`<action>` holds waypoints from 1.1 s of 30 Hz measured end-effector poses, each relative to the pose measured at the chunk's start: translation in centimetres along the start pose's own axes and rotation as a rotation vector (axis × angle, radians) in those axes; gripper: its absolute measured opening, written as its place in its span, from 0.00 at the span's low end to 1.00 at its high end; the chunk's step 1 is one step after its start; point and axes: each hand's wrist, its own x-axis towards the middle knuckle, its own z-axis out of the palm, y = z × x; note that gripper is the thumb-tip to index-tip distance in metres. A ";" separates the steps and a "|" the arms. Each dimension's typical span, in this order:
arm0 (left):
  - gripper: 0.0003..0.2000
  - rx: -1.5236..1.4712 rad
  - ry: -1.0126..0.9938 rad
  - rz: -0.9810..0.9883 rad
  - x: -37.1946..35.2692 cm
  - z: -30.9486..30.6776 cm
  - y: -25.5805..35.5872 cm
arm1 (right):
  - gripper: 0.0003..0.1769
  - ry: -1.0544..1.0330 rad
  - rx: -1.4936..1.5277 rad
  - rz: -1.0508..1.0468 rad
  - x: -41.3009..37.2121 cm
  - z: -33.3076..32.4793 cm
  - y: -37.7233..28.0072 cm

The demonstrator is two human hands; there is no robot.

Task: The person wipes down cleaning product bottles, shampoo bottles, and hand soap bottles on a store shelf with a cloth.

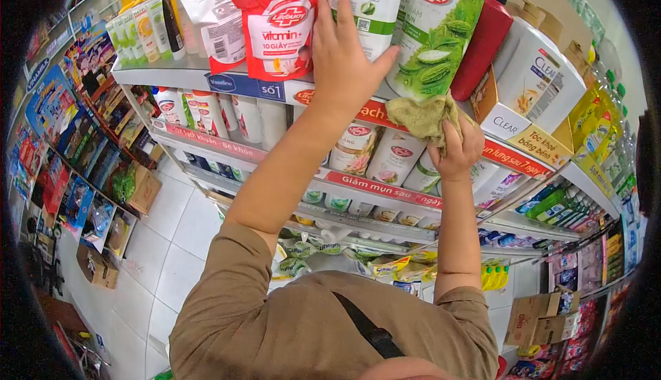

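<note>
Right hand (460,147) grips crumpled olive-green cloth (418,115) at front edge of white metal top shelf (158,76). Left hand (348,56) open, against white-and-green Lifebuoy pack (377,15). Pale square-tiled floor (180,225) below.

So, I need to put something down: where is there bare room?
Bare: the floor tiles between the shelf unit and the cardboard boxes at left. Crowded: the top shelf, where pouches, a red pump bottle and a CLEAR carton stand close.
</note>
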 end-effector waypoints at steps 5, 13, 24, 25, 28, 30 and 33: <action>0.49 -0.014 0.059 0.029 -0.4 0.3 -0.3 | 0.22 -0.012 -0.032 0.004 -0.4 0.1 0.0; 0.50 0.009 0.201 0.103 -1.3 -0.1 -0.1 | 0.22 0.027 -0.053 0.013 -0.1 0.3 -0.1; 0.52 -0.085 0.335 0.204 -2.4 -0.2 -0.5 | 0.23 0.025 -0.083 0.016 -0.1 0.3 -0.2; 0.52 -0.110 0.346 0.219 -2.7 -0.2 -0.7 | 0.23 0.017 -0.094 0.020 0.1 0.2 -0.3; 0.53 -0.327 0.298 0.195 -3.7 -1.4 -0.6 | 0.22 -0.008 -0.059 0.035 0.0 -0.2 -0.4; 0.56 -0.606 0.221 0.118 -5.2 -2.5 0.2 | 0.21 -0.033 -0.004 0.082 0.2 -0.4 -0.5; 0.55 -0.848 0.113 -0.022 -9.7 -4.8 0.8 | 0.19 0.039 0.302 0.410 1.1 -1.2 -1.6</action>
